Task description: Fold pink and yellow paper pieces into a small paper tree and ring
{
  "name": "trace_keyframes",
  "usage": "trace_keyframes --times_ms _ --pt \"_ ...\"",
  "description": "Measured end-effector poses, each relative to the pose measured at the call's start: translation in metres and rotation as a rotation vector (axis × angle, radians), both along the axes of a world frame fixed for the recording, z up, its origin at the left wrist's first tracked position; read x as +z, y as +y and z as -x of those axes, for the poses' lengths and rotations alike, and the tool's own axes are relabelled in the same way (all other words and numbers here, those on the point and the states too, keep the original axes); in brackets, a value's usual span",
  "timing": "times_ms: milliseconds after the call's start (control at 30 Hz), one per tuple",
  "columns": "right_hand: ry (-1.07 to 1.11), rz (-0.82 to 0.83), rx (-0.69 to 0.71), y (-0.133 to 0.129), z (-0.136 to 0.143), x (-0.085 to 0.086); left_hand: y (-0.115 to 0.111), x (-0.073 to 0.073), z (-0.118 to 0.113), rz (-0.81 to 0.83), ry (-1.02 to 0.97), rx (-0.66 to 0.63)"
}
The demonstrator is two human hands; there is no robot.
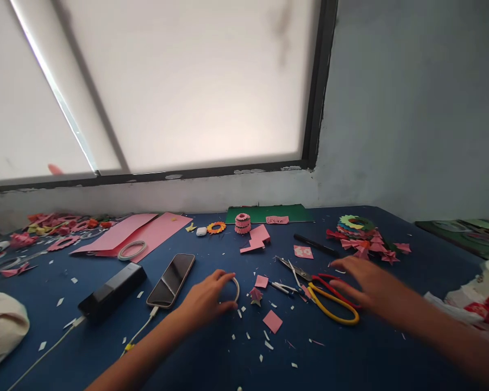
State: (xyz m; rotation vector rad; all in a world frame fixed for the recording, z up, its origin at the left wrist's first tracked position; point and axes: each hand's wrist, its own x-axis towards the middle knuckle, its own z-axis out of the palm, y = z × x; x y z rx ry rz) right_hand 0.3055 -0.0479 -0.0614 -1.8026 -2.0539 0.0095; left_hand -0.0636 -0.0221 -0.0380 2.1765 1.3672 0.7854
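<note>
My left hand [208,297] is curled around a thin whitish ring [238,290], perhaps a tape roll; its thumb and fingers touch the rim, and the palm hides the rest. My right hand [361,279] hovers by the scissors [334,309], fingers apart and nothing in them. These scissors have one red and one yellow handle, and their blades lie apart, pointing left. Between the hands lie a small folded paper star [256,296], a pink paper square [273,321], a smaller pink square [261,281] and a blue-and-white tool [283,288], possibly a compass.
A phone [171,281] on a cable and a black box [112,289] lie left. Behind are pink sheets [163,233], another tape roll [132,250], a stacked pink paper ring piece [242,223] and a black pen [315,245]. Folded paper pieces [367,241] pile up right. Scraps litter the blue table.
</note>
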Motion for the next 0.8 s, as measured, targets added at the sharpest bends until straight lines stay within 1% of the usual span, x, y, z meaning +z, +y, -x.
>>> trace_keyframes --times_ms 67,167,267,367,433,567,667,800 --pt "-0.006 0.098 0.022 0.009 0.008 -0.012 0.009 -0.007 -0.001 0.093 0.196 -0.103" --pt "0.011 0.17 0.006 0.016 0.02 -0.029 0.015 -0.011 0.001 0.158 0.343 -0.205" --pt "0.045 0.191 -0.017 0.016 0.023 -0.037 0.012 -0.009 0.007 0.173 0.374 -0.289" --pt "0.092 0.188 -0.029 0.015 0.021 -0.038 0.008 -0.009 0.012 0.129 0.349 -0.324" --pt "0.129 0.176 -0.042 0.014 0.02 -0.037 0.008 -0.012 0.014 0.071 0.303 -0.303" --pt "0.197 0.136 -0.062 0.012 0.018 -0.036 0.009 -0.016 0.013 -0.04 0.156 -0.173" --pt "0.234 0.096 -0.079 0.009 0.017 -0.033 0.008 -0.014 0.01 -0.078 0.047 -0.082" --pt "0.252 0.062 -0.167 0.009 0.008 -0.028 0.003 -0.009 0.006 -0.097 -0.079 0.005"
